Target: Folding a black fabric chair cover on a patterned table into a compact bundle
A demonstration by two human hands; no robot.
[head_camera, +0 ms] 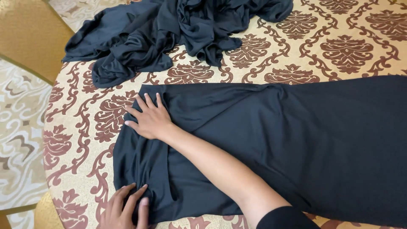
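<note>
A black garment (296, 140) lies spread flat over the right and middle of the table. My right hand (148, 116) reaches across it from the lower right. It rests palm down with fingers apart on the garment's far left corner, partly on the tablecloth. My left hand (125, 208) lies at the bottom edge of the view, its fingers stretched onto the garment's near left corner. Neither hand has the fabric lifted. The garment's left part is folded over itself, with creases under my right forearm.
A crumpled heap of dark cloth (169, 34) lies at the table's far side. The round table's cover (80, 127) is beige with maroon ornaments. A golden chair (29, 34) stands at the upper left, another chair's corner (44, 212) at the lower left, over patterned carpet (17, 140).
</note>
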